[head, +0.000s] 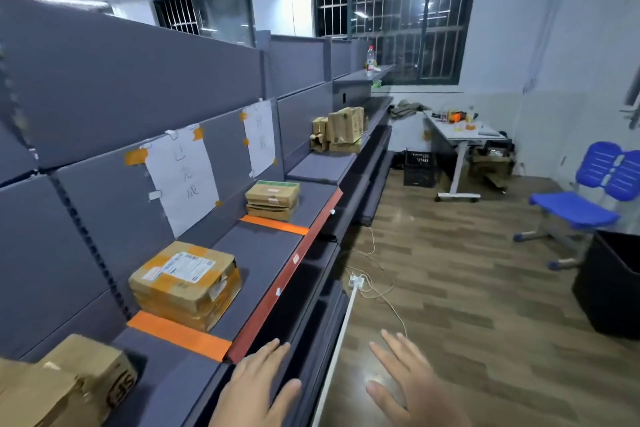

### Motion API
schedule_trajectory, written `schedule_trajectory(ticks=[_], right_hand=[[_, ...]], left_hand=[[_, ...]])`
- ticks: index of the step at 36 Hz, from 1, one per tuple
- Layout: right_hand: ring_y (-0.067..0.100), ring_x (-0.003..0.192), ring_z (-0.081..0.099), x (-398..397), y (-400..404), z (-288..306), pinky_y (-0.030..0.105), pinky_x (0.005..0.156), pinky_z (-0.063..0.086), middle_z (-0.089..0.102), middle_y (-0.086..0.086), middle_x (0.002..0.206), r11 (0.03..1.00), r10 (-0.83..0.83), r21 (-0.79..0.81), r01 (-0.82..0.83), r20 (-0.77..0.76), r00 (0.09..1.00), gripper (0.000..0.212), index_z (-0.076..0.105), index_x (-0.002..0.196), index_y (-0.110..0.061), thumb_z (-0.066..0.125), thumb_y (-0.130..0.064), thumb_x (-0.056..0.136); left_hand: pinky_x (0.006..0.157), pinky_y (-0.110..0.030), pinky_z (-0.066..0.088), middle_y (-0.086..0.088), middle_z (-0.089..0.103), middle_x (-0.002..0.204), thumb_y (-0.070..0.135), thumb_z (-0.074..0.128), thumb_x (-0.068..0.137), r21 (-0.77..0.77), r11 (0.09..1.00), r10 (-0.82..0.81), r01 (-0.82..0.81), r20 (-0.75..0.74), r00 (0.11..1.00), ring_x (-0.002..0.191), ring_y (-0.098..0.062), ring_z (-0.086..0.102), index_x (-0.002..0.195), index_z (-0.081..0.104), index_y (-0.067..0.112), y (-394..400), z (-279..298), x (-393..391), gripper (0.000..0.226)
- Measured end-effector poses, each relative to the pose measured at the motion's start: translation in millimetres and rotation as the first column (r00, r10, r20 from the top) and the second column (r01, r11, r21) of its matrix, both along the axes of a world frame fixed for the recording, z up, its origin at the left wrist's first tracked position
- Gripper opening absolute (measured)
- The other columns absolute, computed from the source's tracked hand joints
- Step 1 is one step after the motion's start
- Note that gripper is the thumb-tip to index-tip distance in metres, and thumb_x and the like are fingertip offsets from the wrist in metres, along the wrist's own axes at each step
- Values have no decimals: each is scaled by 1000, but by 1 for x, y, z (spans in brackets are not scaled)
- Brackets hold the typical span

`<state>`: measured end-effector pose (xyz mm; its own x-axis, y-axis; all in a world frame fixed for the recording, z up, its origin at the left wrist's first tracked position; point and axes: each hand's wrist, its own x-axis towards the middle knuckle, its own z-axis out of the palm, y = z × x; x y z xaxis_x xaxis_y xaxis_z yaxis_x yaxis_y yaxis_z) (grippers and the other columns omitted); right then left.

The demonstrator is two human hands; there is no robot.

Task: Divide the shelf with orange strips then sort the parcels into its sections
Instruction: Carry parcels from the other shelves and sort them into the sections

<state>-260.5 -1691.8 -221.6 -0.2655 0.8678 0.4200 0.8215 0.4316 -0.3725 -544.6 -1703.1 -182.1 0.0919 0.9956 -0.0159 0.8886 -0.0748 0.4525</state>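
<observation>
So both orange strips look like they're down already: the near strip (pixel 180 334) runs across the shelf (pixel 263 260) from the back panel to the red front edge, and the far strip (pixel 275 225) does the same further along, so the shelf's basically cut into sections now. Sorting seems partly done too, going by how things sit. There's a stack of flat parcels (pixel 185 282) in the middle section, just past the near strip and touching it at the corner, right under the big paper sign (pixel 183 180), label side up. A smaller stack (pixel 273 199) sits just beyond the far strip, below the second sign (pixel 260 137). What's left, I reckon, is the crumpled box (pixel 74 383) down at my end, which is still on my side of the near strip, and maybe that pile of boxes (pixel 341 130) way down the shelf, well apart from the rest; can't tell if those count. Direction-wise, the shelf's long axis runs away from me toward the window, and both strips lie crosswise to it, back to front. The middle stack sits a bit skewed, its long side angled off the shelf line. My left hand (pixel 256 388) is flat with fingers straight and together, hovering by the shelf's front edge, holding nothing. My right hand (pixel 408 381) is spread out over the floor, also empty.
</observation>
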Motion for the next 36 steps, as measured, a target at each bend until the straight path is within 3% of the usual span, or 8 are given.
schedule_trajectory(ticks=[2,6,12,16,20,24,30,36], right_hand=[[17,124,57,14,20,-1,31,75,60,67,-8,131,998,-1,69,-1,23,1000,54,50,133,-38,25,-72,99],[20,124,55,45,58,-9,21,108,35,68,0,131,995,-8,99,5,30,1000,55,54,130,-32,33,-72,98],[18,128,48,81,100,-4,15,113,25,69,2,131,1000,1,30,-1,-1,1000,56,52,133,-33,29,-72,99],[9,132,44,96,131,-9,18,86,51,48,-22,151,999,-36,5,36,-73,997,60,40,146,-48,25,-77,96],[0,143,27,105,175,-24,33,103,51,6,-54,150,993,-17,112,24,-63,998,57,14,139,-78,24,-90,85],[14,129,53,117,230,-31,35,85,57,16,-39,159,983,-68,164,80,-77,995,59,22,150,-60,31,-78,94],[18,130,53,128,322,-21,26,94,50,58,-14,141,982,-85,171,85,-6,996,59,40,143,-39,33,-75,97],[13,131,50,137,409,-2,24,95,50,62,-9,139,981,-140,140,131,60,988,59,51,137,-35,33,-75,97]], left_hand=[[115,-22,21,41,7,146,103,-10,53,17,1000,-1,1,10,1000,146,0,18,150,22,53,23,0,13,114],[116,-23,23,39,9,148,102,-7,56,26,1000,-3,4,-3,1000,147,-3,22,150,24,52,64,-1,39,111],[112,-20,23,40,6,145,101,-13,48,13,1000,-26,27,-13,1000,144,2,20,152,20,51,106,8,74,120],[111,-17,25,39,5,147,100,-22,40,-1,999,-32,32,-27,999,143,2,21,151,15,51,142,9,91,128],[111,-16,23,39,3,146,101,-22,39,-26,998,-62,62,-28,998,144,3,18,152,15,49,190,2,106,130],[113,-20,24,40,2,145,101,-21,39,-25,997,-71,71,-3,997,144,1,19,152,16,50,250,-5,119,130],[115,-21,25,39,5,146,101,-22,36,-22,993,-112,112,24,993,144,-1,22,152,20,48,357,-9,134,134],[115,-21,22,38,4,146,103,-20,36,-18,988,-154,154,17,988,146,-4,24,151,22,49,460,1,143,134]])
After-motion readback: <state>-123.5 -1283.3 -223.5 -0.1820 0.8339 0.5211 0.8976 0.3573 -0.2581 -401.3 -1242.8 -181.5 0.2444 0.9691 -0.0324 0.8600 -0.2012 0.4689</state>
